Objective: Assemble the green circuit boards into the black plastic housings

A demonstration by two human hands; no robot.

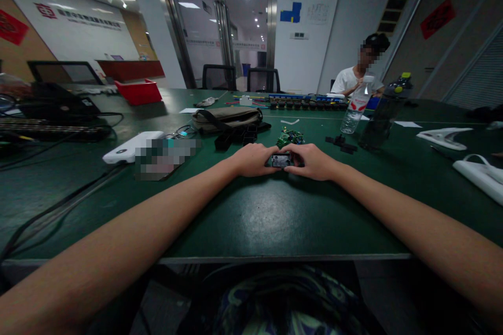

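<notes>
Between my two hands is a small black rectangular case (281, 160) with a greyish inner face turned toward me. The fingers of my left hand (252, 159) close on its left side. My right hand (313, 161) grips the opposite side with thumb and fingers. Just behind them lies a small heap of green circuit boards (286, 137). Several black plastic pieces (341, 143) are scattered to the right of the heap. Black open boxes (231, 139) sit beyond my left hand, by a grey-brown bag (228, 119).
On the green table (259, 220), a white device (131, 147) and cables are at left. A water bottle (356, 107) and a dark bottle (381, 120) stand at right. Farther back are a red bin (138, 92), rows of black-and-blue parts (306, 102) and a seated person (349, 81).
</notes>
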